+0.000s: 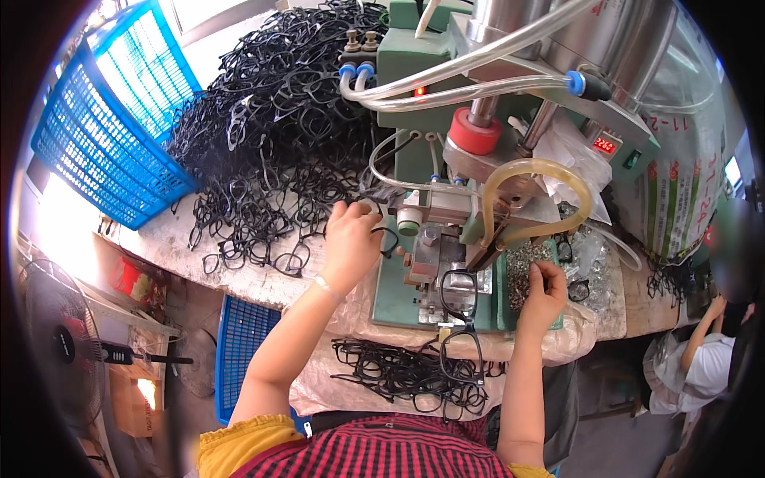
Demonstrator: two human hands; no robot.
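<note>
My left hand (pixel 351 245) is closed at the near edge of the pile, with a black eyeglass frame (pixel 389 243) showing at its right side; the fingers partly hide the grip. My right hand (pixel 545 296) is pinched over the right side of a green tray (pixel 502 299) of small metal pieces (pixel 522 272). Whatever lies between its fingertips is too small to make out. Between the hands, another black eyeglass frame (pixel 462 338) hangs at the front of the green press machine (pixel 390 299), one rim against the metal fixture.
A large heap of black frames (pixel 279 103) lies at the back left, beside a blue basket (pixel 111 143). More frames (pixel 406 370) rest on the covering before me. A fan (pixel 68 342) stands left; a person (pixel 705 350) sits far right. Hoses (pixel 478 60) arch overhead.
</note>
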